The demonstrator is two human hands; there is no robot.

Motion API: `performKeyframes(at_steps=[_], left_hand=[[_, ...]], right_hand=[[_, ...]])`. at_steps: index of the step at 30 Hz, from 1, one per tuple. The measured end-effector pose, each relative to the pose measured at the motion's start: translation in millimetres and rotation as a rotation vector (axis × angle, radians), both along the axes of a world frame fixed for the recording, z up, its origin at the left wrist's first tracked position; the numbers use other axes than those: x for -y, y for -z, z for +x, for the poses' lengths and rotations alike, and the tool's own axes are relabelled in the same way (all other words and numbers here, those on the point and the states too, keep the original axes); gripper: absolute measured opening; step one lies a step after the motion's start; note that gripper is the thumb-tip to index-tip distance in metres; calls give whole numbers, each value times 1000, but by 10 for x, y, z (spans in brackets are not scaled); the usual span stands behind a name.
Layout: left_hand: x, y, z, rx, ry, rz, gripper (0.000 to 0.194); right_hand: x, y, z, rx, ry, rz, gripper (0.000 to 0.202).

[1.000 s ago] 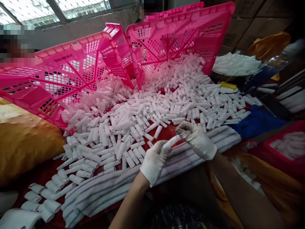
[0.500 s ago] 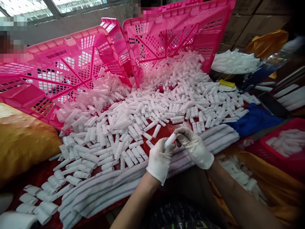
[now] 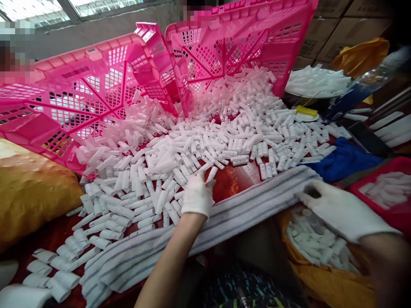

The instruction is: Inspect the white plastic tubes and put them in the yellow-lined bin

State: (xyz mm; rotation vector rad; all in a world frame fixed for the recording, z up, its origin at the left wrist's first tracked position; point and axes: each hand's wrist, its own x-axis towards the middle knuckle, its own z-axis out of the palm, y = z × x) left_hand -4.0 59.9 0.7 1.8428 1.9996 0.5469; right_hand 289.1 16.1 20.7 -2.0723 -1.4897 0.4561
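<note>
My left hand [image 3: 197, 194], in a white glove, reaches over the spread of white sleeve-like tubes [image 3: 180, 209] on the red table. Its thumb and forefinger are apart beside one short tube [image 3: 211, 173]; the other fingers are mostly hidden behind the hand. At the right, my gloved right hand [image 3: 337, 209] hangs over an orange sack [image 3: 337, 282] with white tubes [image 3: 324, 244] inside. Its fingers are loosely curved with a gap at the thumb, and nothing shows in them. One tube [image 3: 307, 212] lies just below those fingertips.
Two pink crates [image 3: 105, 85] [image 3: 231, 51] lie tipped, tubes heaped at their mouths. A striped towel [image 3: 257, 201] runs along the table's front edge. A blue cloth [image 3: 349, 158], a red basket [image 3: 385, 192] and a plate of white pieces [image 3: 317, 83] stand right; a yellow sack [image 3: 35, 192] left.
Both hands were together over the towel with a white tube between them. They have parted: my right hand moved right over the sack, and my left moved left and forward to the tubes.
</note>
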Motion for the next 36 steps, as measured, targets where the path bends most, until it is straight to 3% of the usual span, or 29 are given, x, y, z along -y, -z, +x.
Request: performKeyframes(at_steps=[5, 9, 12, 16, 18, 20, 22, 25, 29, 33, 36], left_hand=[[-443, 14, 165, -93, 25, -165, 30], [-472, 58, 154, -23, 53, -133, 34], [-352, 26, 56, 404, -9, -115, 46], [-135, -105, 15, 1247, -68, -266, 36], [-32, -150, 57, 1510, -65, -320, 44], [63, -156, 131, 1643, -66, -338, 50], [154, -125, 226, 1628, -68, -310, 50], [278, -46, 369, 1432, -9, -216, 37], [360, 36, 472, 1235, -12, -92, 27], [340, 67, 454, 1251, -83, 11, 27], [334, 85, 467, 1215, -66, 40, 25]], right_hand=[[-612, 180, -436, 219, -37, -154, 27], [-846, 410, -784, 233, -92, -71, 25], [-733, 448, -898, -31, -158, 62, 26], [-551, 329, -1035, -796, -199, 72, 36], [-522, 256, -1099, -1010, -191, 19, 41], [-530, 188, -1139, -1057, -179, 24, 42], [-553, 118, -1160, -1004, -206, 42, 42], [-569, 25, -1200, -874, -353, -14, 36], [-512, 7, -1283, -942, -492, 1, 29], [-418, 95, -1296, -1103, -365, 165, 26], [-373, 124, -1313, -1136, -285, 122, 26]])
